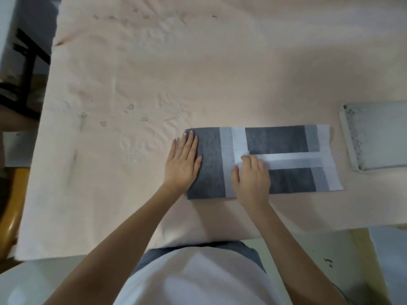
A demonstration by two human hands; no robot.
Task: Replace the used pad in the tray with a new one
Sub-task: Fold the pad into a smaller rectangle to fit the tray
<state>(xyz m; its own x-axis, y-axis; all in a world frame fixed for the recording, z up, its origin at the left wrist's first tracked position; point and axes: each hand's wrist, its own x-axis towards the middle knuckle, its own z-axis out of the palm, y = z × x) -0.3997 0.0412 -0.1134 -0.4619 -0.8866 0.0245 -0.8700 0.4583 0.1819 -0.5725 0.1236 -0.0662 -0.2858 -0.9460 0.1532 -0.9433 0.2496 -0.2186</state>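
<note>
A folded grey pad (282,139) with white edges lies flat on the pink tablecloth near the table's front edge. My left hand (184,160) presses flat on its left end, fingers straight. My right hand (251,175) rests on the pad's middle, its fingers bent over the corner of a white folded flap (293,160); whether it pinches the flap is not clear. The white tray (352,148) lies at the right edge, partly cut off, with a pale pad inside.
The pink embroidered tablecloth (143,84) covers the whole table. A dark chair frame (28,69) stands beyond the left edge and a wooden chair arm (13,216) sits at the lower left. Pale floor shows at the lower right.
</note>
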